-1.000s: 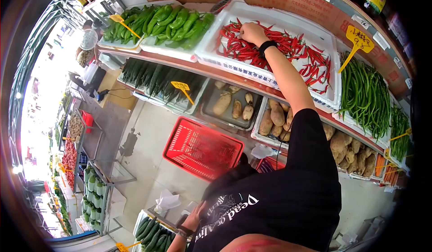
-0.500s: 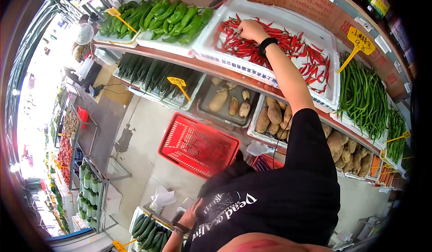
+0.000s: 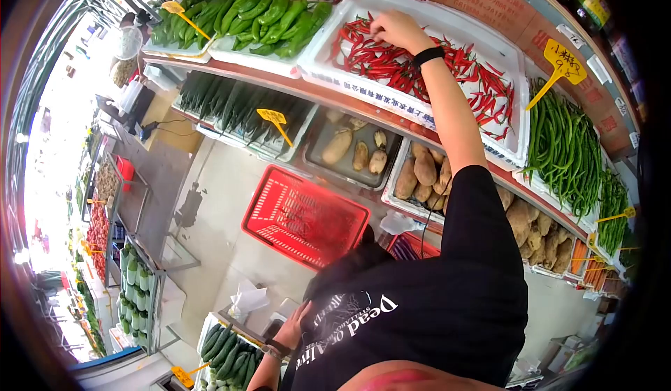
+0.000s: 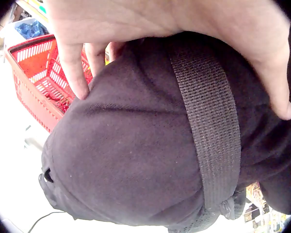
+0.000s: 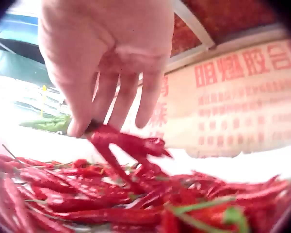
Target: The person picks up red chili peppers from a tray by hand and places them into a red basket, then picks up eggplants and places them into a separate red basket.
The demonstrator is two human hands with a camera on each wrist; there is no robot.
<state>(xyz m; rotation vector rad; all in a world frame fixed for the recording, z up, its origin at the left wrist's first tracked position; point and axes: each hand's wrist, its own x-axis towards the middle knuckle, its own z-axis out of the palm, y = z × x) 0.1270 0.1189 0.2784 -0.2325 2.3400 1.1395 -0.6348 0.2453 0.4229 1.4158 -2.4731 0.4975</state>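
In the head view, my right hand [image 3: 400, 30] is over the left part of a white foam box [image 3: 363, 96] of red chili peppers [image 3: 391, 69]. The right wrist view shows its thumb and fingertips pinching a few chili peppers [image 5: 106, 138] by their stem ends, just above the pile. Low in the head view, my left hand [image 3: 291, 328] is at the front of the black shirt. Seen from the left wrist, its fingers lie spread over a black fabric bag [image 4: 126, 145] with a woven strap [image 4: 208, 131].
A red basket [image 3: 269, 199] stands on the floor below the shelf. Green peppers [image 3: 269, 24] lie left of the chili box, long green chilies [image 3: 563, 146] right of it. Lotus roots [image 3: 338, 146] and brown tubers [image 3: 423, 169] fill trays beneath. Cucumbers [image 3: 231, 356] are near my left hand.
My right hand was down in the chili peppers and has lifted slightly, its wrist shifting right. The left hand stays by the shirt front. The whole head view has drifted a little left.
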